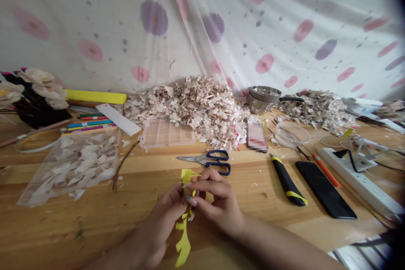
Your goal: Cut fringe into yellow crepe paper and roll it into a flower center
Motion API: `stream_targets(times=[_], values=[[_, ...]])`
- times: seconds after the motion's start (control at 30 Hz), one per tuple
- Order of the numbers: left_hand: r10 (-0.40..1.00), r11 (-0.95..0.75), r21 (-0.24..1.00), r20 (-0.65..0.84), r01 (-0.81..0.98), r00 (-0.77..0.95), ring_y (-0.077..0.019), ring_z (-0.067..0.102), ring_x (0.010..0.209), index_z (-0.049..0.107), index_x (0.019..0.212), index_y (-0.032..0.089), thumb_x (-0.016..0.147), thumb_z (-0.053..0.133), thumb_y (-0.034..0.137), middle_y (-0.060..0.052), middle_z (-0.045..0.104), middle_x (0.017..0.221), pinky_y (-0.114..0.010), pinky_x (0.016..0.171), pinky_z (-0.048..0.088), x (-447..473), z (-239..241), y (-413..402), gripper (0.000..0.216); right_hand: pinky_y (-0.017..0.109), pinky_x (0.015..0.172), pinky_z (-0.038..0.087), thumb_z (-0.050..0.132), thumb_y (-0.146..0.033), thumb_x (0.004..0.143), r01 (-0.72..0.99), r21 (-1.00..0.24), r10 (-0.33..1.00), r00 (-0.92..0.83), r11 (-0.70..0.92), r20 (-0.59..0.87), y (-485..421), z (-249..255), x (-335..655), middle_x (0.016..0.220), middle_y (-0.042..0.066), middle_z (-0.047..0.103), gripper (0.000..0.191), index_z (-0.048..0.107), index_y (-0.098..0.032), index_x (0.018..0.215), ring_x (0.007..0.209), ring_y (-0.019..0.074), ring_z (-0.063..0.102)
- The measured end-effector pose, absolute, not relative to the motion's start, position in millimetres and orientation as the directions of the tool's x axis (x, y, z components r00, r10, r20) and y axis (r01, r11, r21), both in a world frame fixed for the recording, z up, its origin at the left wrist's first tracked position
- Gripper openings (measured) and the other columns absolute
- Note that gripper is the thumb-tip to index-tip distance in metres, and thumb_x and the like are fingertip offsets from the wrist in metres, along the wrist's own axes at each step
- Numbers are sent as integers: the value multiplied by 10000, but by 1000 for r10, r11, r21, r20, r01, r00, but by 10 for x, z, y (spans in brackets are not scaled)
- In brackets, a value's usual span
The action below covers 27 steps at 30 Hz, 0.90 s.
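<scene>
Both of my hands meet low in the middle of the view over a wooden table [95, 211]. My left hand [164, 219] and my right hand [215, 198] pinch a strip of yellow crepe paper [185, 215] between their fingertips. The strip's top sticks up above the fingers and its cut, jagged tail hangs down toward me. Blue-handled scissors [210, 159] lie shut on the table just beyond my hands.
A big heap of pale paper petals [190, 105] lies at the back, with a second heap [316, 107] to the right. A bag of petals [76, 162], a clear divided box [166, 133], coloured pens [90, 124], a utility knife [287, 181], a black phone [325, 190], a power strip [360, 181] and a metal pot [262, 97] surround them.
</scene>
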<state>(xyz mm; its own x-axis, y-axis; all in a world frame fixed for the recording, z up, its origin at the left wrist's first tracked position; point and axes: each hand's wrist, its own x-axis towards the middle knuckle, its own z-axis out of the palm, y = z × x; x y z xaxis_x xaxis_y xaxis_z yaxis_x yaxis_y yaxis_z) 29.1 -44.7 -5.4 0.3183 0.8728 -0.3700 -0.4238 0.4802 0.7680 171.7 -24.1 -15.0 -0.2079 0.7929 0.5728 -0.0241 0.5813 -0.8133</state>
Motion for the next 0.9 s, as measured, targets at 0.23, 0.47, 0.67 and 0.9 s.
stream_targets(times=[0.23,0.47,0.67,0.9], values=[[877,475,755,-370,-452,306,-91,495,618,698,752,183,578,837,392,23,617,686,-179,576,405,301,-38,-434,305,232,562,458,648,-223,820,-23,-820,800,-203,573,565,-245,-164,1726,776,26,535,248,707,-301,1048,694,126,508],[865,490,734,-342,-471,366,-86,494,585,665,756,184,676,779,390,28,589,652,-187,550,398,288,-120,-430,249,254,624,464,623,-277,847,-61,-882,859,-203,468,470,-251,-141,1725,787,26,531,166,736,-297,966,712,126,516],[874,447,798,-295,-404,386,-103,511,648,692,774,180,705,751,408,10,610,686,-205,612,409,247,-88,-403,244,277,731,438,611,-358,853,-161,-948,920,-243,275,308,-203,-133,1734,802,20,505,157,750,-284,856,778,135,490],[909,362,873,-253,-327,331,-120,484,656,695,750,164,678,749,467,3,589,670,-222,617,403,260,-70,-402,316,238,653,435,678,-359,794,-438,-897,958,-277,-59,73,-200,-205,1704,981,21,451,118,739,-258,801,766,108,481]])
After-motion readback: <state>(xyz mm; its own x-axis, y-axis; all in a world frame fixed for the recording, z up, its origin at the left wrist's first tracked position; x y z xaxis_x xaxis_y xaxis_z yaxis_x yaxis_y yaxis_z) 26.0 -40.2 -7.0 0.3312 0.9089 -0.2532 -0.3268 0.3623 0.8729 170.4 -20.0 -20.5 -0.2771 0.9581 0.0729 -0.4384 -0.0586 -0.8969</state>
